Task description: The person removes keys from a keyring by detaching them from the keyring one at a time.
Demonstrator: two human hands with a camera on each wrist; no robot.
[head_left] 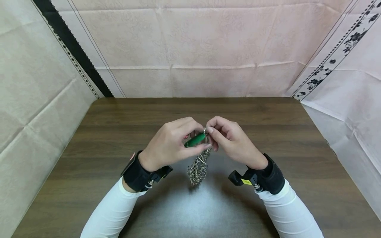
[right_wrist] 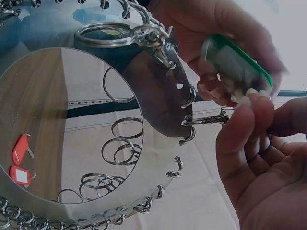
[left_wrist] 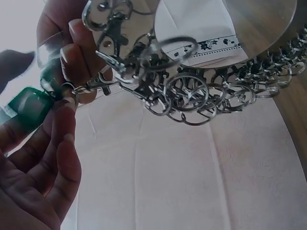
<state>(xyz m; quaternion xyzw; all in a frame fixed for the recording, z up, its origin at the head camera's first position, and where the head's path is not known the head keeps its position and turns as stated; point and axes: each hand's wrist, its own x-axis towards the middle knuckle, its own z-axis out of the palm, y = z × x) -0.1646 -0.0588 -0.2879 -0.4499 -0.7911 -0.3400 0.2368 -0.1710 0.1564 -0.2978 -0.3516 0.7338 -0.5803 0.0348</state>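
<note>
A round metal key holder (head_left: 197, 170), a flat ring fringed with small loops and key rings, hangs on edge between both hands. My left hand (head_left: 175, 140) holds a green key tag (head_left: 194, 140) between thumb and fingers. Opposite it, my right hand (head_left: 235, 140) pinches the small metal clasp (right_wrist: 211, 120) that sticks out from the holder's rim, close to the tag. In the left wrist view the green tag (left_wrist: 31, 108) meets the clasp (left_wrist: 93, 86) between the fingertips. Whether tag and clasp are joined is hidden by the fingers.
Through the holder's hole, the right wrist view shows a red key tag with a key (right_wrist: 20, 149) and another red tag (right_wrist: 20, 175) on the wooden table (head_left: 119, 132). Several key rings (right_wrist: 120, 151) show there too. Pale patterned cloth (head_left: 208, 49) hangs around the table.
</note>
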